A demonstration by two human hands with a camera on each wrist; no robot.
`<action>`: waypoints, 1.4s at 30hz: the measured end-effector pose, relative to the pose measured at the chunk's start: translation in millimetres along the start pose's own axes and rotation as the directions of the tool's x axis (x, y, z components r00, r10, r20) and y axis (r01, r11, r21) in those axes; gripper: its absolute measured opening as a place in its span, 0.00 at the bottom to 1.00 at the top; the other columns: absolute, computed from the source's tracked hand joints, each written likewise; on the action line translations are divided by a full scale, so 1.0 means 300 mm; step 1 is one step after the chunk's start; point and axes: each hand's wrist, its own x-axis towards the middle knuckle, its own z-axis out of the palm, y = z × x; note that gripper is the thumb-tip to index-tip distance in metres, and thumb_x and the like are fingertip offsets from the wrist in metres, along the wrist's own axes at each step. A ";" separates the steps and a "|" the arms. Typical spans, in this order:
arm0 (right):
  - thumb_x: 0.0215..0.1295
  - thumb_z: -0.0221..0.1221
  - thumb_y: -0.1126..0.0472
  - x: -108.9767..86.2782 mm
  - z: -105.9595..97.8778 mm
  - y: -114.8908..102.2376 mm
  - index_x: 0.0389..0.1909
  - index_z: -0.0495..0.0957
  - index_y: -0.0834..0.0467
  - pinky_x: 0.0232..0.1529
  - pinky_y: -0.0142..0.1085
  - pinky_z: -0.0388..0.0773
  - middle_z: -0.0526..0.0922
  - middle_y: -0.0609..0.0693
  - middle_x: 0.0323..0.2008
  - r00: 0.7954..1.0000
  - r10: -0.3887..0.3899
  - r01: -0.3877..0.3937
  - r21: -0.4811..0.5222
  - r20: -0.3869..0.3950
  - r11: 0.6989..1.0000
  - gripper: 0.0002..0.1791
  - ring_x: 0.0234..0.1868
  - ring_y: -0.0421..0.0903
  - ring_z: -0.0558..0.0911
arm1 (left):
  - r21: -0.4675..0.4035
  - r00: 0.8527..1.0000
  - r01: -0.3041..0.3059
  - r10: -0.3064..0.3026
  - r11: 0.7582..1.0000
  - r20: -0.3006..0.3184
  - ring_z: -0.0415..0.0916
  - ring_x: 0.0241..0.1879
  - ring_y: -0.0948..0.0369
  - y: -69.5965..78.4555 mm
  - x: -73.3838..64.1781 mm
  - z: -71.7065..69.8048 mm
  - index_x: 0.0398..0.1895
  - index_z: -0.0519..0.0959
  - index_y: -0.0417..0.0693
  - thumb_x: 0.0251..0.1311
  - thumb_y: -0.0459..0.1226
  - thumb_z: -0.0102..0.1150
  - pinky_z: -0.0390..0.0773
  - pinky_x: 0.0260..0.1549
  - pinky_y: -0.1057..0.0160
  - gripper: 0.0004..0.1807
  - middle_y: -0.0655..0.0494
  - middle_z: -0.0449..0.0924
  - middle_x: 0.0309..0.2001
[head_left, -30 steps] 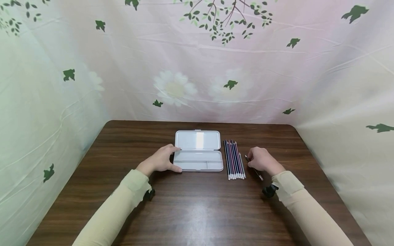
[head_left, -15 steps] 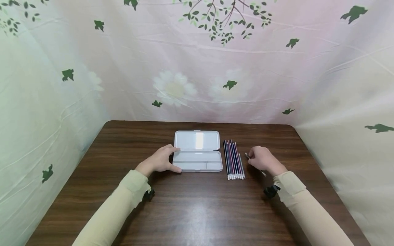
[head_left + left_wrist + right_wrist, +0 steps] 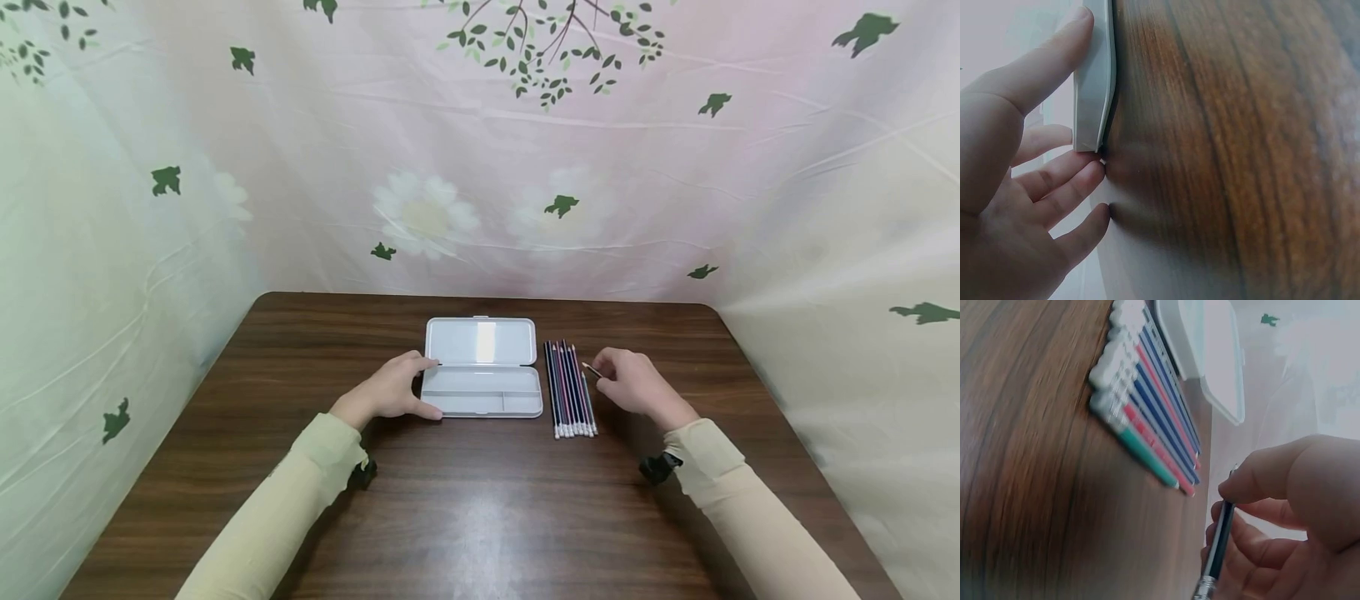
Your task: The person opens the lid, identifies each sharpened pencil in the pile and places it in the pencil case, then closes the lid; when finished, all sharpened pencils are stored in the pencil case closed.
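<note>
An open white pencil case (image 3: 483, 382) lies on the table, its lid folded back and its divided tray showing. My left hand (image 3: 392, 388) grips the case's left end, thumb on the front wall; in the left wrist view the thumb lies along that wall and other fingertips reach the end corner. In my right hand (image 3: 633, 382) a dark pencil (image 3: 1224, 534) is pinched between thumb and fingers, its sharpened tip pointing up and left in the head view. Just left of that hand, several pencils (image 3: 570, 392) lie side by side, white erasers towards me.
The brown wooden table (image 3: 480, 508) has rounded far corners. Behind it and at both sides hangs a pale curtain (image 3: 480, 167) printed with birds, leaves and flowers. The pencil row lies just right of the case.
The right hand has lifted the dark pencil from the table and moved it slightly away and left, towards the pencil row. The left hand and the case have stayed in place.
</note>
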 end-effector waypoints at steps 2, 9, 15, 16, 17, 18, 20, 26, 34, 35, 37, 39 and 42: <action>0.63 0.61 0.70 0.003 0.007 -0.018 0.46 0.82 0.64 0.39 0.46 0.80 0.86 0.54 0.36 0.999 -0.036 0.036 0.011 -0.019 0.999 0.11 0.35 0.49 0.82 | -0.002 1.000 -0.001 0.001 1.000 0.000 0.75 0.54 0.53 -0.001 0.001 0.001 0.73 0.72 0.37 0.46 0.56 0.85 0.77 0.60 0.50 0.55 0.49 0.77 0.54; 0.63 0.60 0.71 0.015 0.033 -0.105 0.46 0.84 0.63 0.36 0.42 0.79 0.85 0.52 0.35 0.984 -0.172 0.175 0.051 -0.054 0.983 0.12 0.33 0.45 0.80 | -0.007 1.000 0.003 -0.003 1.000 -0.001 0.75 0.55 0.53 -0.003 0.002 0.003 0.73 0.72 0.38 0.46 0.56 0.84 0.76 0.61 0.50 0.54 0.50 0.77 0.54; 0.63 0.62 0.71 0.031 0.071 -0.175 0.45 0.86 0.61 0.35 0.39 0.77 0.83 0.46 0.32 0.952 -0.302 0.305 0.059 -0.056 0.951 0.12 0.31 0.41 0.77 | -0.008 1.000 0.005 -0.005 1.000 -0.004 0.74 0.55 0.53 -0.006 0.001 0.004 0.73 0.73 0.38 0.46 0.56 0.84 0.76 0.61 0.50 0.54 0.50 0.77 0.54; 0.63 0.62 0.71 0.034 0.080 -0.186 0.45 0.86 0.60 0.36 0.39 0.77 0.83 0.46 0.32 0.945 -0.323 0.326 0.055 -0.053 0.944 0.12 0.32 0.40 0.77 | -0.008 1.000 0.004 -0.004 1.000 -0.004 0.74 0.55 0.53 -0.006 0.001 0.003 0.73 0.73 0.38 0.46 0.56 0.84 0.76 0.61 0.50 0.54 0.50 0.77 0.54; 0.62 0.63 0.72 0.037 0.089 -0.198 0.45 0.86 0.60 0.35 0.39 0.77 0.83 0.45 0.31 0.938 -0.344 0.347 0.055 -0.051 0.936 0.12 0.31 0.40 0.77 | -0.008 1.000 0.004 -0.004 1.000 -0.005 0.74 0.54 0.54 -0.006 0.001 0.003 0.73 0.73 0.38 0.46 0.56 0.84 0.76 0.61 0.50 0.54 0.50 0.77 0.54; 0.63 0.63 0.72 0.041 0.099 -0.209 0.46 0.87 0.60 0.36 0.38 0.78 0.84 0.45 0.31 0.930 -0.363 0.366 0.052 -0.047 0.929 0.12 0.32 0.40 0.78 | -0.008 1.000 0.003 -0.003 1.000 -0.005 0.74 0.54 0.54 -0.006 0.001 0.003 0.73 0.73 0.38 0.46 0.56 0.84 0.76 0.61 0.50 0.54 0.50 0.77 0.54; 0.63 0.64 0.72 0.046 0.116 -0.234 0.46 0.87 0.60 0.37 0.37 0.80 0.86 0.47 0.33 0.917 -0.397 0.398 0.041 -0.038 0.917 0.13 0.34 0.40 0.80 | -0.007 1.000 0.003 -0.003 1.000 -0.005 0.74 0.54 0.54 -0.007 0.000 0.003 0.73 0.73 0.38 0.46 0.56 0.84 0.76 0.61 0.50 0.54 0.50 0.77 0.53; 0.67 0.66 0.72 0.058 0.158 -0.313 0.47 0.88 0.60 0.41 0.36 0.83 0.88 0.50 0.37 0.896 -0.443 0.443 0.046 -0.003 0.895 0.11 0.38 0.42 0.85 | 0.000 1.000 0.003 -0.003 1.000 -0.002 0.74 0.54 0.54 -0.006 0.000 0.003 0.73 0.72 0.37 0.46 0.56 0.84 0.76 0.60 0.51 0.55 0.51 0.77 0.53; 0.65 0.64 0.76 0.082 0.204 -0.403 0.46 0.87 0.62 0.46 0.39 0.85 0.89 0.52 0.40 0.853 -0.520 0.517 0.070 0.038 0.853 0.12 0.42 0.46 0.87 | -0.003 1.000 0.011 -0.011 1.000 0.001 0.74 0.53 0.55 -0.001 0.001 0.001 0.73 0.73 0.38 0.46 0.56 0.84 0.76 0.60 0.51 0.54 0.51 0.77 0.53; 0.65 0.63 0.76 0.086 0.211 -0.413 0.46 0.87 0.62 0.46 0.40 0.84 0.89 0.52 0.40 0.850 -0.525 0.522 0.064 0.043 0.851 0.13 0.43 0.46 0.87 | -0.005 1.000 0.015 -0.015 1.000 0.003 0.74 0.53 0.55 0.000 0.001 0.000 0.73 0.73 0.39 0.46 0.56 0.84 0.76 0.60 0.51 0.54 0.51 0.77 0.53; 0.65 0.62 0.76 0.096 0.227 -0.428 0.46 0.87 0.61 0.48 0.41 0.84 0.89 0.51 0.41 0.849 -0.524 0.522 0.053 0.058 0.851 0.14 0.44 0.46 0.87 | -0.009 1.000 0.020 -0.020 1.000 0.005 0.74 0.53 0.55 0.002 0.000 -0.001 0.74 0.73 0.39 0.46 0.56 0.84 0.76 0.59 0.51 0.54 0.51 0.77 0.53; 0.65 0.62 0.77 0.105 0.245 -0.442 0.47 0.87 0.61 0.50 0.41 0.84 0.90 0.51 0.42 0.850 -0.520 0.518 0.047 0.080 0.854 0.14 0.44 0.45 0.87 | -0.008 1.000 0.021 -0.021 1.000 0.006 0.74 0.52 0.55 0.000 0.001 -0.001 0.74 0.73 0.39 0.46 0.57 0.84 0.76 0.59 0.51 0.55 0.51 0.77 0.53; 0.66 0.62 0.76 0.113 0.269 -0.459 0.48 0.88 0.61 0.52 0.42 0.84 0.90 0.50 0.42 0.850 -0.515 0.514 0.047 0.108 0.857 0.14 0.45 0.45 0.87 | -0.008 1.000 0.016 -0.016 1.000 0.004 0.74 0.53 0.55 -0.003 0.002 0.000 0.73 0.73 0.38 0.45 0.57 0.84 0.76 0.59 0.50 0.55 0.50 0.77 0.53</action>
